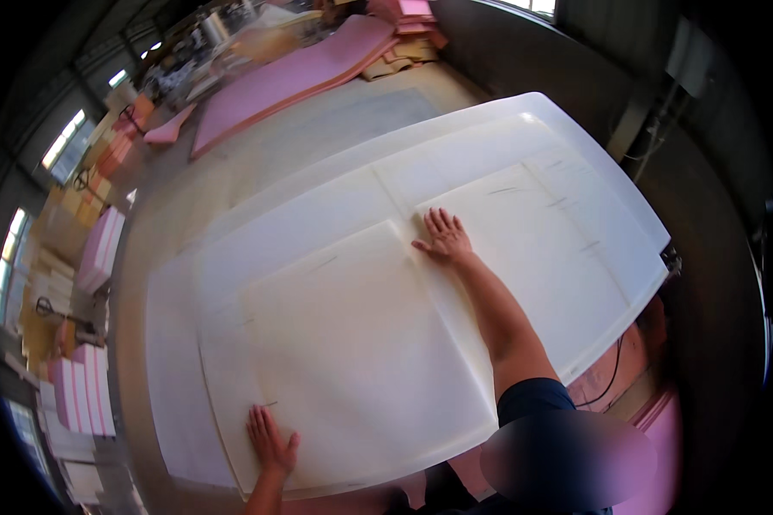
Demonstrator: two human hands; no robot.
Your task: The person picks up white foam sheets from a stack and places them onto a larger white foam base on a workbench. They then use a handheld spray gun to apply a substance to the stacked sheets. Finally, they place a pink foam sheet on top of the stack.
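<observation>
Two pale rectangular sheets, which look like foam, lie side by side on a larger white sheet. My left hand rests flat near the left edge of the nearer pale sheet, fingers stretched out. Farther up, my right hand lies with fingers spread on the near left corner area of the right pale sheet, beside the narrow gap between the two. Short dark marks show on both sheets. Neither hand holds anything.
The sheets lie on a wide tan table. A long pink foam slab lies at its far side. Pink-and-white foam blocks stand along the left. A dark wall runs along the right, and a black cable hangs near the sheets' right edge.
</observation>
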